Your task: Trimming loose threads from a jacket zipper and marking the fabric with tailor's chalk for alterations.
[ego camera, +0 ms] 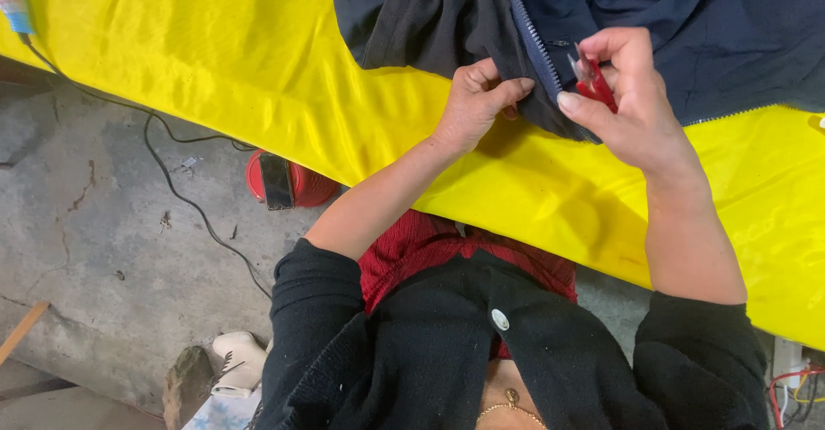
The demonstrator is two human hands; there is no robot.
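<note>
A dark navy jacket (653, 18) with a grey fleece lining and a zipper (531, 39) lies on a bright yellow cloth (258, 60). My left hand (475, 103) pinches the jacket's edge beside the zipper. My right hand (632, 99) holds a small red thread snipper (593, 82) against the same edge, with its metal tips pointing up near the zipper. The two hands are close together, almost touching.
Below the cloth's edge is a grey concrete floor (94, 250) with a black cable (185, 198) across it. A red round object with a dark strap (282, 181) sits on the floor. A white shoe (236, 363) is at the bottom left. Coloured wires (795, 383) hang at the bottom right.
</note>
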